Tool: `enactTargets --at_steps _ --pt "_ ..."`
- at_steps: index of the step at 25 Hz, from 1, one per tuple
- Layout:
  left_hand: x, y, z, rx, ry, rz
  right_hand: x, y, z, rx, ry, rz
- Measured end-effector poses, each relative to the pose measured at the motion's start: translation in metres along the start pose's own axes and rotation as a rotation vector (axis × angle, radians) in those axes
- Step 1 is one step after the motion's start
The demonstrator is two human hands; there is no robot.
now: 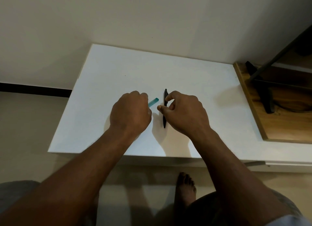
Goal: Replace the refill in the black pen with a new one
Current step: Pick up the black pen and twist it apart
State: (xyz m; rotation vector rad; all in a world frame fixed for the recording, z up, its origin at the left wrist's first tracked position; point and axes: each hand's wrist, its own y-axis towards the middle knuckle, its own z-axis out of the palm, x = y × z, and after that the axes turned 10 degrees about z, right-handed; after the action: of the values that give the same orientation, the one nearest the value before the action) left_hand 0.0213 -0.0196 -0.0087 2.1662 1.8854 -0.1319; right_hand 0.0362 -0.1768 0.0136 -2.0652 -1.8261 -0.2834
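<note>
A black pen [165, 115] lies on the white table [194, 84], pointing away from me, its tip toward me. My right hand [184, 113] hovers over it with thumb and index finger curled on either side of the barrel; whether they touch it I cannot tell. My left hand [130, 114] is curled into a fist just left of the pen and holds a teal translucent pen-like piece [153, 102], whose far end sticks out toward the black pen. The rest of that piece is hidden inside the fist.
A wooden board [270, 124] with a dark metal frame [263, 72] borders the table on the right. The wall runs behind the table. Below the table's near edge are the floor and my bare foot [185, 190].
</note>
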Motion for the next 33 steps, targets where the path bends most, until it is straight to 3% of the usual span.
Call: enactTargets --at_steps 14,23,28,33 --pt "0.002 0.000 0.009 -0.095 -0.089 -0.012 -0.005 0.005 0.012 0.015 0.028 0.047" --pt "-0.005 0.002 0.012 -0.165 -0.205 0.044 -0.001 0.003 0.009 0.044 0.093 0.182" --pt "-0.008 0.008 0.005 -0.147 -0.397 -0.058 0.003 -0.005 0.008 0.104 0.380 0.159" --pt "-0.004 0.009 -0.001 -0.140 -0.471 -0.113 0.008 -0.006 0.005 0.170 0.460 0.089"
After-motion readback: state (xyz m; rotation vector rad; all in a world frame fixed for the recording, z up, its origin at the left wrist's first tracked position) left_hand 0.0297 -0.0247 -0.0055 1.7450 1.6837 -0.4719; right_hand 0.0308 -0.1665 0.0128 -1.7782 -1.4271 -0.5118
